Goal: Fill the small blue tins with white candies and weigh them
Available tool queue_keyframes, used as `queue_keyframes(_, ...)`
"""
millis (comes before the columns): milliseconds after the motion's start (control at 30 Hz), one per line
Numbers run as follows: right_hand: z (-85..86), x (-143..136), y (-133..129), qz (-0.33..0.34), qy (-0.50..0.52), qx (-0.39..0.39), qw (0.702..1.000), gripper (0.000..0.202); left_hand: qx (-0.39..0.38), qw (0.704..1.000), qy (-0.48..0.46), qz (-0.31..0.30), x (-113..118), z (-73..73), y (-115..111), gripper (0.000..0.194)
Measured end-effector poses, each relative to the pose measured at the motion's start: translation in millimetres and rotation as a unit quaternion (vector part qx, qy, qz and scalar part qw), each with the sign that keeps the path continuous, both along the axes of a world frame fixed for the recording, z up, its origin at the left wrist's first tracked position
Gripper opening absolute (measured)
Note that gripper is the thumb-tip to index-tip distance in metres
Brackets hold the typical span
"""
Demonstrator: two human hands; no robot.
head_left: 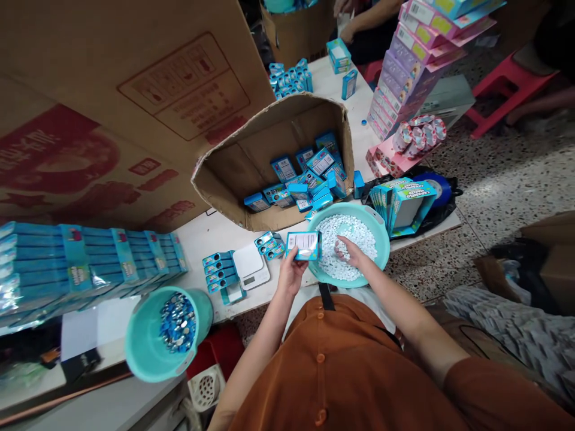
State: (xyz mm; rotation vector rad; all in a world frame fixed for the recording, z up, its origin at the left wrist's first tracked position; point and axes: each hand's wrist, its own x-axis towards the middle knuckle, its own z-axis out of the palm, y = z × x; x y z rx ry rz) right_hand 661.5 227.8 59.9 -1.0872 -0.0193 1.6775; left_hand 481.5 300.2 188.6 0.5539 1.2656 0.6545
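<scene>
My left hand point(291, 273) grips a small blue carton point(304, 245), its pale printed panel facing up, at the left rim of a turquoise basin point(383, 239). Small white pellets point(354, 226) fill much of that basin. My right hand point(353, 252) is down among them, fingers curled round some pellets. Just beyond, a cut-open cardboard box point(238, 170) holds many similar blue cartons point(309, 179) in a loose heap. To the left of my left hand lie a white digital scale point(250, 266), a row of blue cartons point(220, 271) and a few more cartons point(269, 245).
A turquoise bucket point(135, 341) with blue and silver caps or pieces stands at left, below stacked blue packs point(94, 257). Folded blue display boxes point(406, 206) sit right of the basin. Pink and purple boxes point(399, 78) tower behind. A co-worker's hands point(348, 24) show at the top.
</scene>
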Motion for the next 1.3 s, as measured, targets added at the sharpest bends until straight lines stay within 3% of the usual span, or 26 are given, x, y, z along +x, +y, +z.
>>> queue_keyframes(167, 16.1, 5.2, -5.0, -0.078, 0.195, 0.001, 0.978, 0.026, 0.006, 0.998, -0.042, -0.050, 3.0, -4.2, -9.2, 0.045)
queue_keyframes(367, 50.4, 14.6, -7.6, -0.179, 0.229, 0.032, 0.956, 0.017, 0.020, 0.996, -0.063, -0.058, 13.9, -8.1, -16.7, 0.043)
queue_keyframes(467, 66.1, 20.4, -8.5, -0.223, 0.250, 0.039, 0.942, 0.015, 0.027, 0.994, -0.040, -0.097, 14.7, -7.1, -19.3, 0.044)
queue_keyframes(633, 87.1, 28.0, -8.6, -0.254, 0.256, 0.045, 0.932, 0.013, 0.131, 0.977, -0.011, -0.166, 13.7, -8.5, -26.3, 0.057)
queue_keyframes(767, 103.9, 33.1, -7.7, -0.270, 0.237, 0.058, 0.931, 0.013, 0.247, 0.938, 0.055, -0.236, 12.4, -11.2, -28.7, 0.047)
queue_keyframes(900, 120.9, 34.6, -5.8, -0.282, 0.213, 0.061, 0.933, 0.014, 0.388, 0.843, 0.203, -0.313, 11.7, -13.1, -29.2, 0.039)
queue_keyframes(1000, 132.4, 29.8, -3.5, -0.282, 0.189, 0.071, 0.938, 0.015, 0.439, 0.785, 0.259, -0.351, 16.9, -14.0, -32.4, 0.039)
queue_keyframes(1167, 145.6, 14.3, -0.6, -0.308, 0.099, 0.071, 0.943, 0.017, 0.470, 0.743, 0.276, -0.388, 32.5, -12.4, -37.5, 0.039)
queue_keyframes(1300, 150.2, 4.6, 0.1, -0.329, 0.030, 0.047, 0.943, 0.021, 0.496, 0.726, 0.259, -0.400, 39.7, -10.5, -36.8, 0.042)
